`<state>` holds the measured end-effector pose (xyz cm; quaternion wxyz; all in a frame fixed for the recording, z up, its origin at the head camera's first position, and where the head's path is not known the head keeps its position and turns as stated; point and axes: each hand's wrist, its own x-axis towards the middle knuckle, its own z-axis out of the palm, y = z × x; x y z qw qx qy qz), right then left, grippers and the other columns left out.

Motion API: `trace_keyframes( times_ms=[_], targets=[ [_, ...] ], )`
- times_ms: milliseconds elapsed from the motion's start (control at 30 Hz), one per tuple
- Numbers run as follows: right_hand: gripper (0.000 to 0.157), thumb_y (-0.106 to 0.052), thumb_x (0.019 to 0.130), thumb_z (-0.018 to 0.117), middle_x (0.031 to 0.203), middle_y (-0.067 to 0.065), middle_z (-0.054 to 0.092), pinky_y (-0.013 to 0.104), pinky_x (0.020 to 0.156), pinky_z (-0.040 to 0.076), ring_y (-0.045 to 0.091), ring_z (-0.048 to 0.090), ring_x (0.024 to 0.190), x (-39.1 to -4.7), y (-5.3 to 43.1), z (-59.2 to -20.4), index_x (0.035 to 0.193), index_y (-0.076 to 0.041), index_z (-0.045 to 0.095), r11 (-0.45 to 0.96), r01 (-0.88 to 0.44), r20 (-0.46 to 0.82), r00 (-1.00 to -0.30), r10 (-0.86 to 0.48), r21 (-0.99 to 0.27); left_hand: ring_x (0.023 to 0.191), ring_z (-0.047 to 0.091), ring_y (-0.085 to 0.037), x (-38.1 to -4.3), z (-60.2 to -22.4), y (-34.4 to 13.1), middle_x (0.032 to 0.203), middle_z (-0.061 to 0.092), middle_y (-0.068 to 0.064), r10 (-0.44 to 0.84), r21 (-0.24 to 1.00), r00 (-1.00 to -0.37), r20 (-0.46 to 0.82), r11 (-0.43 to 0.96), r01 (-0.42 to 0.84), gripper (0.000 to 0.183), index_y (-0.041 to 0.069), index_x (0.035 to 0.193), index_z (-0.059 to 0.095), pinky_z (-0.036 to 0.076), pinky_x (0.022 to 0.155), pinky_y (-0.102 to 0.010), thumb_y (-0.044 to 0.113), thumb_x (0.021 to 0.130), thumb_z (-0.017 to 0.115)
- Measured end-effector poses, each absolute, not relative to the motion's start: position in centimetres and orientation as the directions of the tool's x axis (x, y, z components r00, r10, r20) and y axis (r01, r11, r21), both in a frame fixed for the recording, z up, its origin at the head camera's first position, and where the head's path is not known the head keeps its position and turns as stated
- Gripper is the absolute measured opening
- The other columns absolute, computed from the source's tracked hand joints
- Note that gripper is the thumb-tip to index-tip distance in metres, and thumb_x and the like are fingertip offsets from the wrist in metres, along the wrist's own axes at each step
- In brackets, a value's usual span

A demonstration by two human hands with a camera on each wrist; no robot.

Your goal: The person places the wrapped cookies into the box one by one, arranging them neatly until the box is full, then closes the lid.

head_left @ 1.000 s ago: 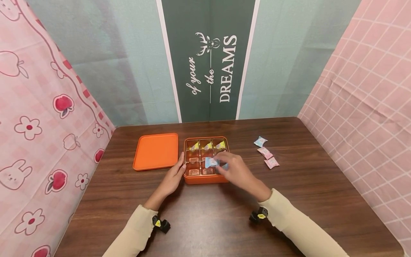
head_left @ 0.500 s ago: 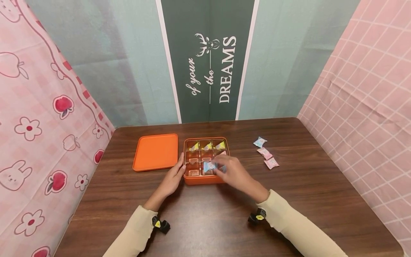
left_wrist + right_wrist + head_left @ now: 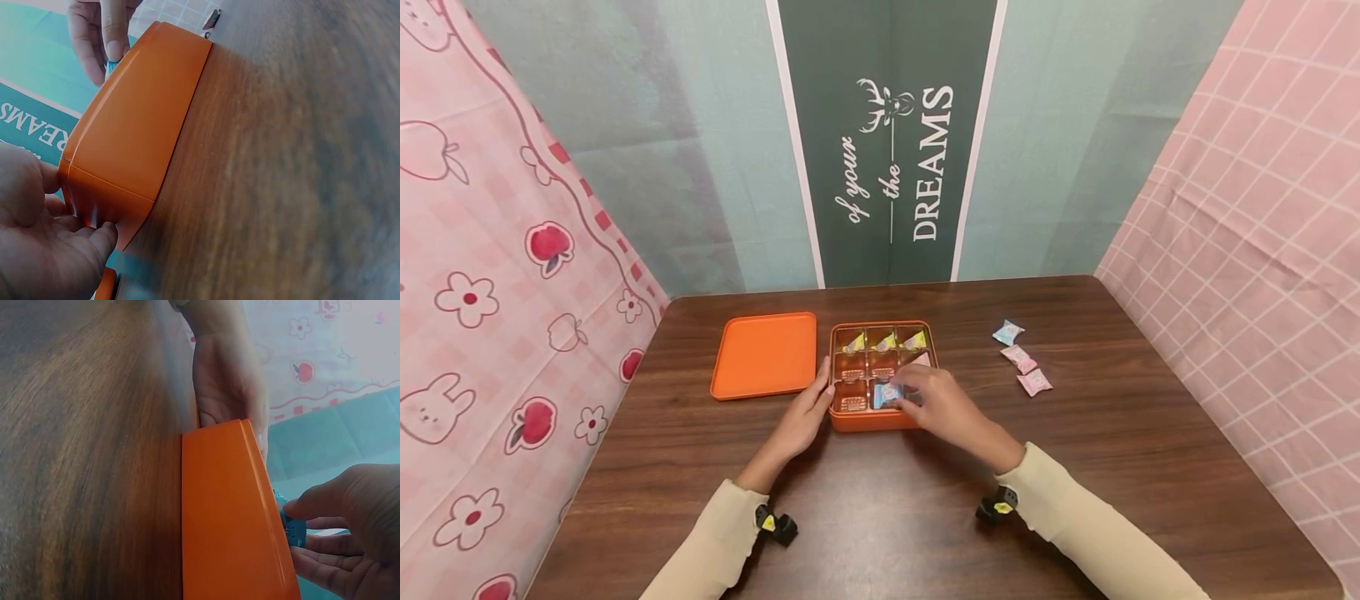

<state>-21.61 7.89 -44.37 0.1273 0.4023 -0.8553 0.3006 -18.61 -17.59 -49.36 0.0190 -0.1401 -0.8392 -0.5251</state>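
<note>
In the head view an orange box [image 3: 880,422] with a clear divided tray stands on the table. Flat against its left side rests my left hand [image 3: 801,417], thumb at the rim. My right hand [image 3: 946,412] pinches a blue wrapped candy [image 3: 886,394] between thumb and fingers, low in the front middle compartment. The right wrist view shows the same blue wrapper [image 3: 294,526] between fingertips just past the box rim. Yellow wrapped candies [image 3: 884,340] fill the back row. A pink one [image 3: 922,360] sits in the right middle compartment. My right hand covers the front right compartment.
The orange lid [image 3: 763,356] lies on the table, left of the box. Right of the box are a blue wrapped candy [image 3: 1008,332] and two pink wrapped candies [image 3: 1018,358]. Patterned cloths hang behind the table and at both sides.
My right hand has lowered the blue candy from above the tray toward the front middle compartment. My left hand stays at the box's side.
</note>
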Motion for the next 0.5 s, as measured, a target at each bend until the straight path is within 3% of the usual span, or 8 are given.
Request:
trace_keyframes(
  times_ms=[133, 500],
  targets=[
    [0.023, -0.014, 0.079, 0.076, 0.101, 0.003, 0.067, 0.027, 0.073, 0.055, 0.013, 0.065, 0.087, -21.62, 7.77, -44.61, 0.1, -0.007, 0.071, 0.522, -0.757, 0.435, -0.653, -0.62, -0.392, 0.143, 0.01, -0.029, -18.53, -49.29, -17.59, 0.156, 0.008, -0.006, 0.212, 0.878, -0.963, 0.165, 0.413, 0.241, 0.054, 0.003, 0.15, 0.013, 0.012, 0.114, -0.044, 0.016, 0.103, 0.037],
    [0.024, -0.015, 0.079, 0.077, 0.103, 0.004, 0.067, 0.032, 0.079, 0.053, 0.015, 0.063, 0.095, -21.59, 7.31, -44.81, 0.101, -0.006, 0.071, 0.537, -0.762, 0.418, -0.647, -0.637, -0.362, 0.143, 0.011, -0.03, -18.52, -49.21, -17.58, 0.156, 0.009, -0.013, 0.214, 0.877, -0.962, 0.172, 0.411, 0.248, 0.054, 0.002, 0.15, 0.013, 0.012, 0.114, -0.045, 0.016, 0.103, 0.037]
  ],
)
